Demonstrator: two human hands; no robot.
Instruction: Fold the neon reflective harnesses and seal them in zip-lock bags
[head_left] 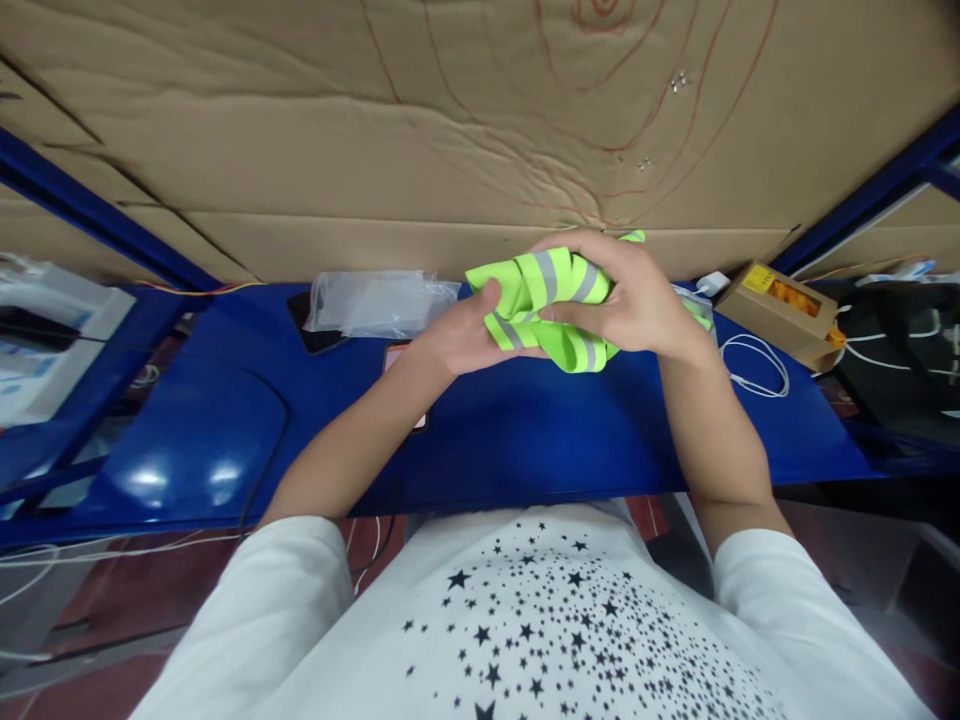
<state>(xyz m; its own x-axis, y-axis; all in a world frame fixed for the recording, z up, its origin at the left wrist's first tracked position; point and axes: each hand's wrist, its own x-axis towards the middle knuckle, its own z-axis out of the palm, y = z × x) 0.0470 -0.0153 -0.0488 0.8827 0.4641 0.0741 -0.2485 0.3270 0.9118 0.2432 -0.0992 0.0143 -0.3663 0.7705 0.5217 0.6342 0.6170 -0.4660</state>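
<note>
A bunched neon-yellow reflective strap or vest-like piece (551, 280) with grey stripes is held up over the blue table, between both hands. My left hand (469, 330) is closed around its left side from below, thumb on top. My right hand (619, 290) grips the right side, its fingers over the top and its thumb pressed against the front folds. One loop hangs below the hands, and a small end sticks out behind my right hand. Much of the piece is hidden by folds and fingers, so I cannot tell its full shape.
Clear plastic bags (379, 303) lie at the back left, partly over a dark phone-like object (306, 325). A second phone (421, 422) is partly under my left forearm. At right are a coiled white cable (757, 365), a white charger (712, 284) and a cardboard box (784, 315). Cardboard (337, 150) walls the back.
</note>
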